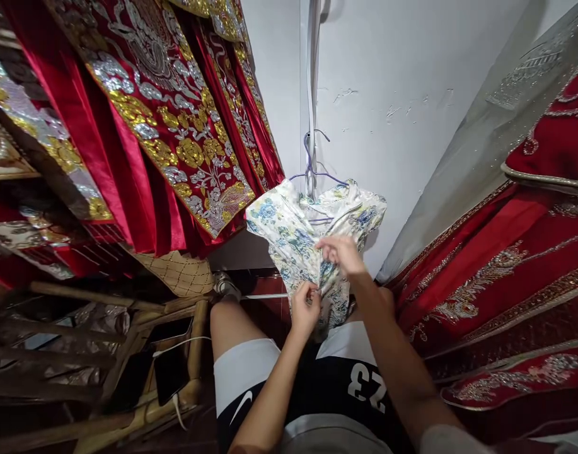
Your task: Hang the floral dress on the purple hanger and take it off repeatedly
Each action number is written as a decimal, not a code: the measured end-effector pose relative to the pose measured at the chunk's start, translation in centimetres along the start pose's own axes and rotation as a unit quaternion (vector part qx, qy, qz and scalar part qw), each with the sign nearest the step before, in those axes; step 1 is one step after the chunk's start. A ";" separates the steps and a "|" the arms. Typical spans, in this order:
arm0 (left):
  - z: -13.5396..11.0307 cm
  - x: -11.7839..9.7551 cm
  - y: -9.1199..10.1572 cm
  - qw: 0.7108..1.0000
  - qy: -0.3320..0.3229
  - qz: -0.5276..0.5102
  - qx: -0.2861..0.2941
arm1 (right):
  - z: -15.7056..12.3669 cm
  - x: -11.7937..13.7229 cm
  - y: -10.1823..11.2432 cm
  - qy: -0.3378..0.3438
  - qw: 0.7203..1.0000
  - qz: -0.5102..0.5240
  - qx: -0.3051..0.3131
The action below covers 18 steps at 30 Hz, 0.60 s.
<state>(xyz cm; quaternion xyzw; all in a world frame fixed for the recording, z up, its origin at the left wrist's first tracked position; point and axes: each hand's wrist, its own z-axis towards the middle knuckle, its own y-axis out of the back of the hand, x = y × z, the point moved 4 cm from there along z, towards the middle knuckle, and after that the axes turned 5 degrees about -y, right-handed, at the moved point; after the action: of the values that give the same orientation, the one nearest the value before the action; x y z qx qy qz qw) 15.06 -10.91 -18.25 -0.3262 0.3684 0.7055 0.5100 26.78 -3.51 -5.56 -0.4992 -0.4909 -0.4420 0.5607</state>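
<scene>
A white blouse or dress [289, 236] with blue, green and yellow flowers hangs in front of me on a thin purple wire hanger [309, 170]. My left hand [306, 307] pinches the front of the garment low at its middle, thumb and fingers together. Just above it, my right hand [341, 253] is in front of the chest part, its fingers curled into a pinch. The right hand is slightly blurred, and whatever lies between its fingertips is too small to make out. Both forearms reach forward over my lap.
Red garments with gold and silver sequins [189, 139] hang at the left. More red beaded garments [497, 271] and a pale sheer fabric [478, 139] hang at the right. A bamboo chair [201, 353] at lower left holds dark phones [171, 372] and a white cable [187, 340].
</scene>
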 end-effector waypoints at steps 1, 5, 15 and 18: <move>-0.2 0.0 -0.6 1.000 -0.006 0.009 0.002 | 1.4 2.3 0.1 0.035 0.999 0.010 -0.024; -1.5 0.5 -3.0 0.999 -0.009 0.035 0.028 | 4.6 8.4 -0.3 0.090 0.989 0.053 -0.104; 12.3 -10.8 4.8 0.970 -0.219 0.034 -0.100 | 1.5 7.3 -0.6 0.144 0.989 0.008 -0.028; 17.7 -14.2 5.0 0.951 -0.293 0.102 0.012 | 2.0 7.8 -1.0 0.171 0.985 0.005 -0.015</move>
<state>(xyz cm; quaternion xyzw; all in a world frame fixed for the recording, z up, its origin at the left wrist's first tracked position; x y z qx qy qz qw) 12.54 -3.69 3.73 -0.0599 0.2428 0.8136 0.5249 26.58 -1.67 2.38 -0.4275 -0.3781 -0.5254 0.6310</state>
